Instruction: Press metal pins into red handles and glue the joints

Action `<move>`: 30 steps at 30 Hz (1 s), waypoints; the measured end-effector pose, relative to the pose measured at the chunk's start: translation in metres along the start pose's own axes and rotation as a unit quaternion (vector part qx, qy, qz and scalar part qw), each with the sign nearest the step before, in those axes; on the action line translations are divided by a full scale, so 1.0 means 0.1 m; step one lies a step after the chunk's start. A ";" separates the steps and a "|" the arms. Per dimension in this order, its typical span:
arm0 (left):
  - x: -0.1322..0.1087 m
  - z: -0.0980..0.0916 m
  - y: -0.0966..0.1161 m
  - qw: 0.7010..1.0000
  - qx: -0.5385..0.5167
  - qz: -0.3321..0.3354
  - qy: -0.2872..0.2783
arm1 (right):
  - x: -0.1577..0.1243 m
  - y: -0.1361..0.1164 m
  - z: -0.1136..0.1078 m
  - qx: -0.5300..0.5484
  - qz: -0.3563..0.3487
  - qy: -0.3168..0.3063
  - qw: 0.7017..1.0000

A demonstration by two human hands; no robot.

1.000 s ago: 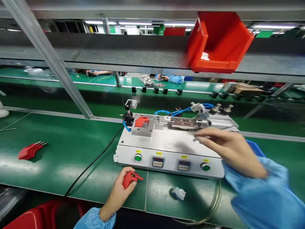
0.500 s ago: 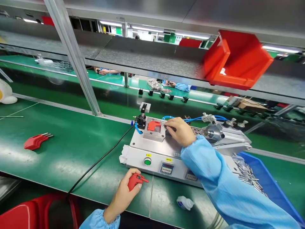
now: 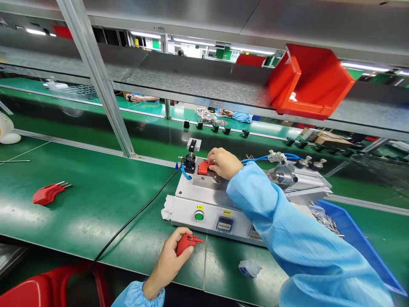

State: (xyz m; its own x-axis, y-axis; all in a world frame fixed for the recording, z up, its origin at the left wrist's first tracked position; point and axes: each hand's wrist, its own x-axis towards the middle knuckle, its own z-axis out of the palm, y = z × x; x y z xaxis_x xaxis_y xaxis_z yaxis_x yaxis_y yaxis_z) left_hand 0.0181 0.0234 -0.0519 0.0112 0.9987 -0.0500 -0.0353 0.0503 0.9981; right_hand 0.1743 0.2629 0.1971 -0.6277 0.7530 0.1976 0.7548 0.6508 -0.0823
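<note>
Near the table's front edge, my left hand (image 3: 168,261) is closed around a red plastic handle-shaped part (image 3: 185,244), its thin red prong pointing right. My right hand (image 3: 226,163) reaches over the metal machine (image 3: 204,196). Its fingers are bent and pressed together at the right end of another red plastic part (image 3: 203,168), which sits in the metal fixture block (image 3: 209,183). My fingers hide that part's right side. Left of the fixture stands a black clamp (image 3: 190,161) with a pale block on top.
A red part with metal pins (image 3: 47,194) lies on the green table at left. A blue tray (image 3: 361,238) of metal rods stands at right. A small white bottle (image 3: 249,269) lies in front of the machine. An orange bin (image 3: 319,106) sits on the shelf above.
My right hand has moved left, from the fixture's right edge onto the red part in it. My left hand still holds its red part, shifted slightly right in view.
</note>
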 end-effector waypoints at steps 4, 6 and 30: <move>-0.01 0.01 0.01 0.998 0.016 0.056 0.012 | -0.20 0.01 -0.33 0.046 -0.021 0.093 0.994; -0.04 -0.01 0.07 0.993 0.050 0.106 0.030 | -0.51 0.04 -0.43 0.083 -0.055 0.132 0.986; 1.45 0.24 2.21 0.688 0.661 0.293 0.057 | -3.19 0.01 0.25 0.172 0.141 0.260 0.940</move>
State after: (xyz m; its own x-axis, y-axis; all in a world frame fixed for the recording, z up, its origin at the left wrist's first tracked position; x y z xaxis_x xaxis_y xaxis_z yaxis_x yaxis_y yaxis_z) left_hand 0.0363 0.1790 0.1625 0.3010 0.8414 0.4489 0.9409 -0.3387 0.0040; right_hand 0.3704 0.0259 0.1096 -0.1666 0.8086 0.5642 0.7149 0.4932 -0.4956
